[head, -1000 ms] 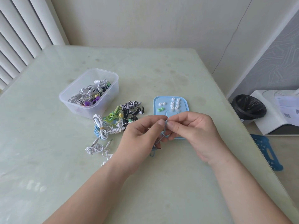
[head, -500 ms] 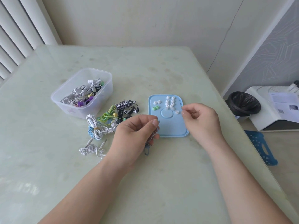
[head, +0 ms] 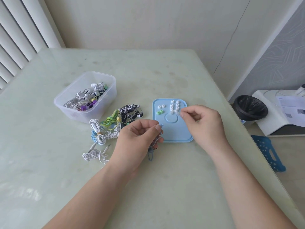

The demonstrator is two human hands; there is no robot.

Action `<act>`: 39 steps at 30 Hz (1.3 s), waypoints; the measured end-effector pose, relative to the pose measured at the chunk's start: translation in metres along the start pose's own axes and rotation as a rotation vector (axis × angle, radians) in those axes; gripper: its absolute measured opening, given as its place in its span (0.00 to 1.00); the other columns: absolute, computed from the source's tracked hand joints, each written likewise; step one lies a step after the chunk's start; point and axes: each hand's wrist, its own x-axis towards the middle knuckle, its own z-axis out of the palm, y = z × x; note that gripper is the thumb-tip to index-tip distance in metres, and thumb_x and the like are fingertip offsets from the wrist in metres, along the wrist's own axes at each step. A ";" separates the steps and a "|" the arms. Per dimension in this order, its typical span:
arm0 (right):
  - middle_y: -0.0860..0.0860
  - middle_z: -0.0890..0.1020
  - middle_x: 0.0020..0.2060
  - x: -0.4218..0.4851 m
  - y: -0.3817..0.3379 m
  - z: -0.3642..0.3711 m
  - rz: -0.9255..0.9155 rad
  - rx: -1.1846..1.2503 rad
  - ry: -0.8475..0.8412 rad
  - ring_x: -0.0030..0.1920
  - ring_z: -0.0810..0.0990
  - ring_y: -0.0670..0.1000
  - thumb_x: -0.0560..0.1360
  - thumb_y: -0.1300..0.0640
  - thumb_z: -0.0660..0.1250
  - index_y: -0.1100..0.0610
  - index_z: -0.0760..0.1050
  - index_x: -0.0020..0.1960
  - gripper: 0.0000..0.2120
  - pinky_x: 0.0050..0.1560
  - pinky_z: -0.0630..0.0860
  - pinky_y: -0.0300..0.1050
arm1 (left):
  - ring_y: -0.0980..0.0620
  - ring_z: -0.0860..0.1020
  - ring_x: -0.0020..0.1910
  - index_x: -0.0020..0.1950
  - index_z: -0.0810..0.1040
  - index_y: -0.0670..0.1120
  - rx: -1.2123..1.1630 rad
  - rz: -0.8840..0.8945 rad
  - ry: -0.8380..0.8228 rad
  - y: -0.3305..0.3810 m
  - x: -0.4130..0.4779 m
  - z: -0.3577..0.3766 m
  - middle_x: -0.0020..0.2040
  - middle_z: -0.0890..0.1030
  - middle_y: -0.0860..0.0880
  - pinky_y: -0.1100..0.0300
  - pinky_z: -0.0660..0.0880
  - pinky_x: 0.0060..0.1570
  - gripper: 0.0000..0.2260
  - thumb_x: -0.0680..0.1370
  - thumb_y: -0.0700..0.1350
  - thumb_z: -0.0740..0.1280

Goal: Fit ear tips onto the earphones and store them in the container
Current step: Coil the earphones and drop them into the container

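Head view: the right hand [head: 203,123] pinches a white ear tip [head: 181,114] above the blue tray [head: 175,135], just far-right of the blue earbud [head: 161,125] gripped by the left hand [head: 137,139].

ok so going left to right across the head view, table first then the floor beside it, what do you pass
clear container → loose earphone pile → blue tray of ear tips → black bin → white machine
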 end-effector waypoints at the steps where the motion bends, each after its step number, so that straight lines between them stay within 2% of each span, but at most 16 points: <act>1: 0.48 0.85 0.36 -0.004 -0.007 0.000 0.065 0.162 -0.044 0.34 0.81 0.46 0.76 0.61 0.75 0.52 0.86 0.45 0.05 0.40 0.79 0.43 | 0.48 0.82 0.37 0.52 0.82 0.38 0.002 0.001 0.001 0.000 0.000 0.000 0.41 0.84 0.42 0.58 0.75 0.35 0.04 0.79 0.38 0.73; 4: 0.54 0.87 0.36 -0.016 -0.022 0.006 0.212 0.496 -0.198 0.35 0.84 0.50 0.75 0.64 0.76 0.57 0.86 0.49 0.05 0.40 0.81 0.42 | 0.47 0.82 0.38 0.54 0.83 0.38 -0.001 0.011 0.011 -0.001 0.000 -0.001 0.42 0.84 0.42 0.58 0.76 0.37 0.05 0.79 0.38 0.73; 7: 0.60 0.87 0.39 -0.021 -0.026 0.011 0.266 0.622 -0.276 0.38 0.85 0.55 0.73 0.67 0.76 0.62 0.85 0.50 0.06 0.46 0.84 0.49 | 0.47 0.82 0.38 0.55 0.83 0.39 0.007 0.035 0.012 -0.002 -0.001 -0.001 0.43 0.85 0.41 0.59 0.76 0.36 0.06 0.79 0.38 0.73; 11: 0.60 0.86 0.39 -0.023 -0.028 0.014 0.326 0.725 -0.331 0.38 0.84 0.55 0.72 0.67 0.75 0.63 0.85 0.47 0.04 0.44 0.82 0.48 | 0.47 0.82 0.39 0.56 0.84 0.41 0.046 0.071 0.013 -0.003 0.000 -0.002 0.44 0.86 0.42 0.58 0.77 0.37 0.06 0.79 0.40 0.73; 16: 0.60 0.85 0.38 -0.022 -0.026 0.013 0.344 0.763 -0.351 0.38 0.83 0.55 0.66 0.60 0.78 0.61 0.85 0.45 0.09 0.42 0.80 0.47 | 0.49 0.83 0.40 0.55 0.85 0.42 0.110 0.108 -0.005 -0.004 -0.001 -0.002 0.42 0.85 0.44 0.59 0.77 0.38 0.05 0.80 0.41 0.73; 21: 0.63 0.85 0.40 -0.024 -0.025 0.015 0.305 0.746 -0.364 0.39 0.82 0.55 0.66 0.59 0.77 0.61 0.86 0.45 0.09 0.43 0.80 0.47 | 0.49 0.82 0.39 0.54 0.84 0.41 0.106 0.117 0.003 -0.003 -0.001 -0.003 0.42 0.85 0.44 0.59 0.77 0.38 0.05 0.80 0.40 0.73; 24: 0.61 0.85 0.40 -0.026 -0.026 0.017 0.296 0.743 -0.337 0.39 0.82 0.55 0.66 0.58 0.78 0.60 0.87 0.45 0.09 0.43 0.79 0.47 | 0.49 0.82 0.39 0.54 0.84 0.41 0.107 0.127 -0.006 -0.003 -0.002 -0.003 0.42 0.86 0.45 0.59 0.78 0.38 0.05 0.80 0.40 0.72; 28: 0.59 0.86 0.39 -0.030 -0.027 0.020 0.250 0.727 -0.291 0.37 0.80 0.55 0.70 0.63 0.77 0.61 0.86 0.45 0.04 0.42 0.79 0.45 | 0.48 0.81 0.40 0.54 0.84 0.41 0.110 0.146 0.002 -0.004 -0.001 -0.003 0.42 0.85 0.44 0.57 0.78 0.39 0.05 0.80 0.41 0.72; 31: 0.56 0.87 0.38 -0.033 -0.030 0.021 0.192 0.689 -0.247 0.35 0.81 0.51 0.73 0.67 0.76 0.60 0.86 0.44 0.04 0.41 0.79 0.42 | 0.48 0.81 0.39 0.54 0.84 0.42 0.106 0.147 0.015 -0.004 -0.001 -0.003 0.43 0.85 0.44 0.56 0.78 0.40 0.04 0.81 0.41 0.72; 36: 0.55 0.88 0.41 -0.036 -0.032 0.025 0.153 0.665 -0.232 0.37 0.84 0.49 0.74 0.67 0.75 0.60 0.86 0.46 0.05 0.41 0.80 0.41 | 0.48 0.81 0.39 0.53 0.84 0.42 0.098 0.152 0.033 -0.004 0.000 -0.005 0.44 0.85 0.38 0.54 0.77 0.40 0.03 0.81 0.41 0.72; 39: 0.56 0.88 0.41 -0.036 -0.029 0.026 0.155 0.675 -0.231 0.38 0.84 0.49 0.75 0.67 0.74 0.62 0.85 0.49 0.04 0.41 0.80 0.41 | 0.49 0.82 0.40 0.51 0.85 0.44 0.149 0.183 0.028 -0.002 -0.001 -0.005 0.44 0.86 0.40 0.54 0.79 0.41 0.02 0.81 0.41 0.72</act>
